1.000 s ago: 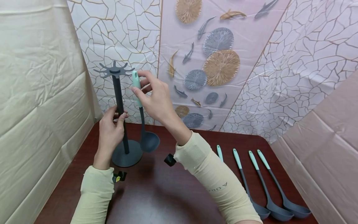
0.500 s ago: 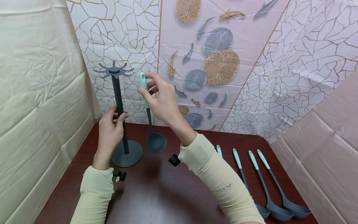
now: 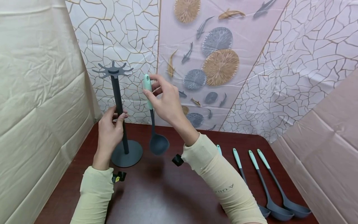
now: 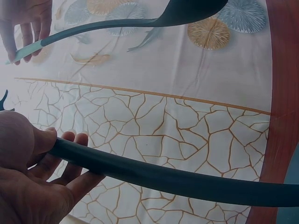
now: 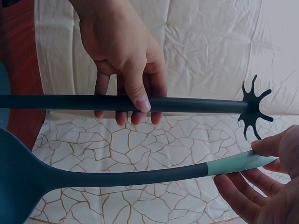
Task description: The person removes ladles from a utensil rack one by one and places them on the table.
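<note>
My left hand (image 3: 111,132) grips the dark post of a utensil stand (image 3: 117,93), thumb on one side and fingers behind. The stand is upright on its round base (image 3: 127,158), with a ring of curved hooks (image 3: 113,71) at the top. To the right of the post, my right hand (image 3: 166,101) pinches the mint handle of a dark ladle (image 3: 158,144), which hangs bowl down above the table. In the right wrist view the ladle's handle (image 5: 233,163) lies between thumb and fingers, apart from the hooks. No utensil hangs on the hooks.
Several more ladles (image 3: 279,211) with mint handles lie side by side at the right of the dark red table (image 3: 173,180); my right sleeve partly hides one. Patterned cloth (image 3: 134,37) hangs behind, and a pale cloth (image 3: 42,93) stands along the left.
My right hand has moved the ladle to the right and slightly down, away from the stand's hooks. The left hand keeps its hold on the post.
</note>
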`<state>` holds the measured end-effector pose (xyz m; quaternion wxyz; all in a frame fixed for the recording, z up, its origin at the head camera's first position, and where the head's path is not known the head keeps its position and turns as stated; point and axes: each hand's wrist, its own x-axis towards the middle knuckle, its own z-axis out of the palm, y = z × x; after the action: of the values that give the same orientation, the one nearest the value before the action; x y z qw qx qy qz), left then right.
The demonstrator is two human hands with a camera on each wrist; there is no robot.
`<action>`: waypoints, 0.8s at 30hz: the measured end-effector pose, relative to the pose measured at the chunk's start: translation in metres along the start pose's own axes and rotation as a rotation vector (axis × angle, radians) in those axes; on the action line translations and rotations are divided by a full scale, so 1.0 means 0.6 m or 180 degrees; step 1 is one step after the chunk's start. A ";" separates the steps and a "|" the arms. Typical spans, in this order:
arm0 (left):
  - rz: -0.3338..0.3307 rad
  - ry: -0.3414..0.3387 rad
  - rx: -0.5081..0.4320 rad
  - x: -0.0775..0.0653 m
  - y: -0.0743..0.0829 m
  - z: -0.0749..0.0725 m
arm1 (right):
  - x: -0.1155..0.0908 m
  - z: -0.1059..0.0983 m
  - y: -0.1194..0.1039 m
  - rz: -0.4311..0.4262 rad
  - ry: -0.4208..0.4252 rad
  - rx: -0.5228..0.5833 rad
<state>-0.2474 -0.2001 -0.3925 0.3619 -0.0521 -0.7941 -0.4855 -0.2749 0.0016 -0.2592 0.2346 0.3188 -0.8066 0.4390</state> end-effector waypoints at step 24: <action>-0.0065 -0.0023 -0.0041 -0.001 0.003 -0.003 | -0.014 -0.036 0.067 0.0207 0.0092 -0.0274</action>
<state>-0.2453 -0.2004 -0.3911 0.3537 -0.0481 -0.7928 -0.4940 -0.2961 0.0393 -0.2762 0.2454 0.2756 -0.8313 0.4158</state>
